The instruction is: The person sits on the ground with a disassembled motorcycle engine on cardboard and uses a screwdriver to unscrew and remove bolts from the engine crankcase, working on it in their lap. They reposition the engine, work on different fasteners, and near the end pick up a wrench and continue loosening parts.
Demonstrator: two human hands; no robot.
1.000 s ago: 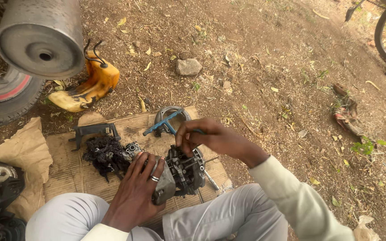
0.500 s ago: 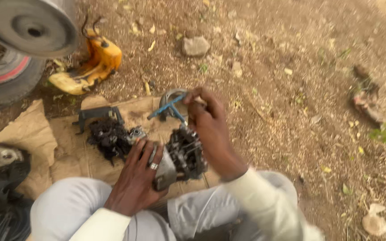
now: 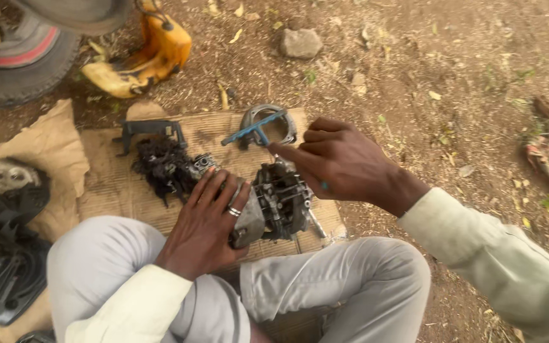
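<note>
On flattened cardboard (image 3: 122, 187) spread over bare dirt, seated person's lap at near edge. Left hand (image 3: 208, 222), ring on one finger, lies flat against the near-left side of a small engine block (image 3: 277, 203), fingers spread and pressing, apparently to brace it upright. Right hand (image 3: 338, 162) hovers over the block's top, fingers closed round the shaft of a blue T-handle wrench (image 3: 252, 132), crossbar toward far left, tip lost behind the fingers. Grey metal cover (image 3: 268, 124) just beyond. Greasy black part (image 3: 160, 165) left of block. Yellow casing (image 3: 154, 54) and tyre (image 3: 14, 63) far left.
</note>
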